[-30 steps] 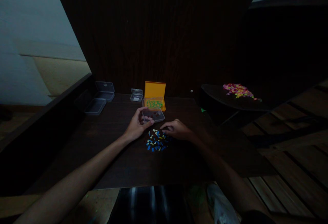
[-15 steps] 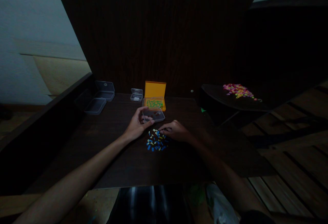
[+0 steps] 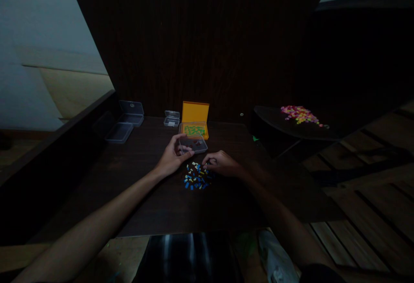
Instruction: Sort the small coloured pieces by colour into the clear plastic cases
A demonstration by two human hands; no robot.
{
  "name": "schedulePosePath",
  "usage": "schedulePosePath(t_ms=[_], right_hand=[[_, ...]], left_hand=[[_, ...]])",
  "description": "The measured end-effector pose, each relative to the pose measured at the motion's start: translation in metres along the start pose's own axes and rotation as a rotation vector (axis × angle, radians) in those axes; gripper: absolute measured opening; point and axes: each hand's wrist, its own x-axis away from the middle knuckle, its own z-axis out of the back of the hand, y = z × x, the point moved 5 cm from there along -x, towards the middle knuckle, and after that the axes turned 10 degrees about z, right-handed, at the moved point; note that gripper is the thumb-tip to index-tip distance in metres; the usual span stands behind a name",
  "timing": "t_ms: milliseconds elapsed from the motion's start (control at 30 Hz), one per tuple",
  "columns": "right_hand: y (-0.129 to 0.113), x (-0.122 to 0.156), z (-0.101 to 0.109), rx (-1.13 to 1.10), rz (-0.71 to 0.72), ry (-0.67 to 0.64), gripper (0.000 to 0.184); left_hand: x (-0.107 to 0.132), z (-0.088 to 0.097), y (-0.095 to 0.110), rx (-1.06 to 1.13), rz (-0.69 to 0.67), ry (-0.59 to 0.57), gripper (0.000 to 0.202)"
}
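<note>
My left hand (image 3: 173, 155) grips the left end of a clear plastic box (image 3: 199, 146), its thumb along the near side. A few small dark pieces lie inside that box. Just in front of it is a loose pile of small blue, cream and yellow building bricks (image 3: 196, 177) on the dark table. At the pile's upper right edge, my right hand (image 3: 221, 163) has its fingers curled and pinched together, pointing left. Whatever the fingertips may hold is too small to make out.
Behind the held box stands an open orange case (image 3: 196, 112) with green pieces. A small clear box (image 3: 171, 119) and a larger open clear box (image 3: 121, 132) stand further left. Pink and yellow pieces (image 3: 300, 114) lie heaped on a dark surface at right. A low ledge (image 3: 64, 140) bounds the left side.
My right hand has shifted slightly right at the pile's edge, its fingers more curled. My left hand keeps its hold on the clear box. The whole view has moved a little.
</note>
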Motion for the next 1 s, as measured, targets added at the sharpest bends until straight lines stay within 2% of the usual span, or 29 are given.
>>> schedulePosePath(t_ms=[433, 1000], right_hand=[[0.0006, -0.0004, -0.0012, -0.009, -0.01, 0.025, 0.021], [-0.0075, -0.0003, -0.001, 0.057, -0.009, -0.038, 0.023]], left_hand=[[0.0025, -0.0012, 0.0034, 0.004, 0.005, -0.002, 0.071], [0.0031, -0.0013, 0.0033, 0.018, 0.021, -0.001, 0.072]])
